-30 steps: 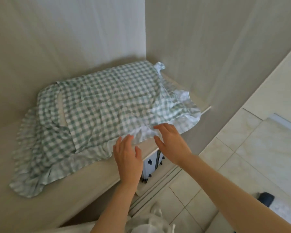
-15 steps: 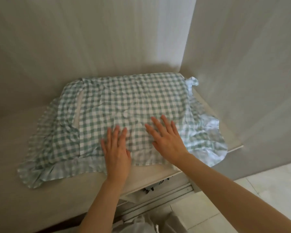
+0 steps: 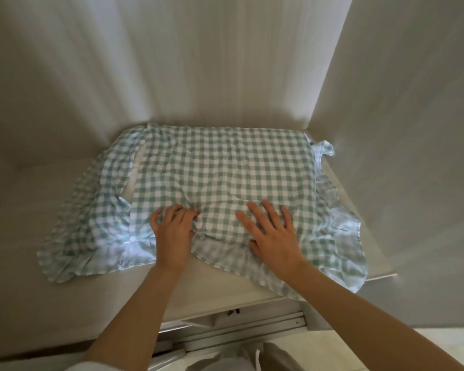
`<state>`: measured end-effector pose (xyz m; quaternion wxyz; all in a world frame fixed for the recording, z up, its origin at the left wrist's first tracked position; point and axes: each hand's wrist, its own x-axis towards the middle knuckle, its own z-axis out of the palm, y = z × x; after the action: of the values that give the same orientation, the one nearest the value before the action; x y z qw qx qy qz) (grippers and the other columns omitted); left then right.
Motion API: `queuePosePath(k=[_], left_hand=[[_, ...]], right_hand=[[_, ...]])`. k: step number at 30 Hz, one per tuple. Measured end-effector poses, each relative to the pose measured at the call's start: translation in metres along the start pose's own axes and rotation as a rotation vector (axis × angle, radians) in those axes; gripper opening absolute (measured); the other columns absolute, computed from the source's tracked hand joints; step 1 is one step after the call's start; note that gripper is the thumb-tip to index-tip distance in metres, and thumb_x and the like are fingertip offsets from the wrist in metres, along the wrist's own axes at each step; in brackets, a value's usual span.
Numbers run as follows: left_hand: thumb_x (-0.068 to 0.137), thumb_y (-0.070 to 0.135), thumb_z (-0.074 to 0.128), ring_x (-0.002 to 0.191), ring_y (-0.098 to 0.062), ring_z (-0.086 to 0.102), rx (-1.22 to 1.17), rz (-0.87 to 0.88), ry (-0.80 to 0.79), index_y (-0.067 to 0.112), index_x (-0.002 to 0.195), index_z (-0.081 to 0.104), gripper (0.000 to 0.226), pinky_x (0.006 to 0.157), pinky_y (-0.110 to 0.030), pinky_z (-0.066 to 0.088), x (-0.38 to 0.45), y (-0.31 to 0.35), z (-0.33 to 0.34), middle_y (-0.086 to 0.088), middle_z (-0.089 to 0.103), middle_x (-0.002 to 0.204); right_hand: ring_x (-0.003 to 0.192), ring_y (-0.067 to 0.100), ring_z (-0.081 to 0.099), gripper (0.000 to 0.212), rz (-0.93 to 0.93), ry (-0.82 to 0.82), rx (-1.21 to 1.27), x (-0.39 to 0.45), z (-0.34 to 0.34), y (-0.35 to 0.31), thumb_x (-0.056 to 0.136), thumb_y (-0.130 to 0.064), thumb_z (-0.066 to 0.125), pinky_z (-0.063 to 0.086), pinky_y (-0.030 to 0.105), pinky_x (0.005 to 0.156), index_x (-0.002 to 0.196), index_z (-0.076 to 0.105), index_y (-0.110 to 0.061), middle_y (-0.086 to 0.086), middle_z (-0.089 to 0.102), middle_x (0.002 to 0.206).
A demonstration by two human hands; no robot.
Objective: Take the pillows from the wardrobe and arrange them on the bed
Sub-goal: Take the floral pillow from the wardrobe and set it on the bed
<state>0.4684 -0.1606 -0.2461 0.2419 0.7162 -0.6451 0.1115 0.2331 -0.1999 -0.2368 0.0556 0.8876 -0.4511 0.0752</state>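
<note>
The pale wardrobe (image 3: 225, 62) encloses a shelf (image 3: 24, 263) on which the green-and-white checked pillow (image 3: 225, 170) lies flat, pushed toward the back right corner with its ruffled edge spilling over the shelf's front lip. The right hand (image 3: 275, 236) lies on the pillow's near edge with fingers straight and spread, pressing the fabric. The left hand (image 3: 173, 231), just beside it, has curled fingers bunching a fold of the cover in its grip.

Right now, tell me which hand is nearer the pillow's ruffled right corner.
Right. The right hand lies flat on the pillow beside that corner; the left hand bunches fabric farther left.
</note>
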Motion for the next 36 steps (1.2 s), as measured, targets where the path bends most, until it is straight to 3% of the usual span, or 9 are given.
queuePosePath(k=[7,15,20,23,26,31,36], left_hand=[[0.054,-0.012,0.085,0.086,-0.029,0.071,-0.078,-0.014,0.045,0.004,0.081,0.076,0.033,0.099,-0.059,0.036,0.005,0.018,-0.02,-0.007,0.073,0.076],[0.058,-0.008,0.083,0.079,-0.028,0.071,-0.065,0.08,0.148,0.005,0.091,0.078,0.035,0.105,-0.062,0.037,0.047,0.05,-0.099,-0.009,0.075,0.079],[0.059,-0.009,0.082,0.076,-0.029,0.071,-0.048,0.143,0.191,0.002,0.093,0.079,0.036,0.103,-0.063,0.039,0.069,0.062,-0.154,-0.014,0.073,0.075],[0.069,-0.004,0.078,0.071,-0.028,0.068,-0.047,0.195,0.161,0.006,0.094,0.079,0.027,0.104,-0.058,0.04,0.077,0.063,-0.177,-0.011,0.073,0.074],[0.079,0.002,0.073,0.068,-0.029,0.066,-0.038,0.217,0.109,0.009,0.095,0.079,0.018,0.104,-0.055,0.042,0.088,0.068,-0.188,-0.01,0.072,0.07],[0.094,0.016,0.059,0.076,-0.027,0.07,-0.018,0.128,0.256,0.009,0.096,0.075,0.018,0.101,-0.052,0.044,0.09,0.077,-0.178,-0.008,0.076,0.085],[0.101,0.049,0.033,0.118,-0.025,0.059,0.071,0.165,0.187,0.012,0.126,0.064,0.054,0.111,-0.052,0.029,0.076,0.073,-0.153,-0.005,0.067,0.126]], right_hand=[[0.137,0.042,0.035,0.077,0.055,0.023,-0.033,-0.004,-0.013,-0.001,0.076,-0.048,0.072,0.025,0.069,0.106,0.143,0.042,-0.024,0.01,0.039,0.151],[0.141,0.042,0.024,0.091,0.065,0.281,-0.041,0.01,-0.073,-0.015,0.077,-0.057,0.064,0.016,0.07,0.109,0.148,0.029,-0.012,0.014,0.033,0.153],[0.133,0.036,0.041,0.075,0.001,0.466,-0.022,0.023,-0.133,-0.003,0.081,-0.057,0.062,0.017,0.069,0.108,0.139,0.041,-0.015,0.011,0.05,0.14],[0.123,0.029,0.052,0.062,-0.083,0.599,0.01,0.021,-0.157,0.008,0.087,-0.059,0.05,0.021,0.066,0.107,0.131,0.054,-0.016,0.005,0.059,0.13],[0.114,0.027,0.057,0.056,-0.075,0.63,0.048,0.027,-0.167,0.009,0.089,-0.059,0.047,0.027,0.06,0.106,0.123,0.061,-0.016,0.003,0.064,0.122],[0.105,0.025,0.061,0.051,-0.001,0.603,0.066,0.049,-0.17,0.009,0.088,-0.054,0.047,0.035,0.051,0.103,0.116,0.065,-0.015,0.003,0.068,0.114],[0.088,0.025,0.063,0.044,0.03,0.522,0.022,0.074,-0.168,0.018,0.085,-0.051,0.053,0.037,0.047,0.095,0.107,0.065,-0.016,0.004,0.069,0.093]])
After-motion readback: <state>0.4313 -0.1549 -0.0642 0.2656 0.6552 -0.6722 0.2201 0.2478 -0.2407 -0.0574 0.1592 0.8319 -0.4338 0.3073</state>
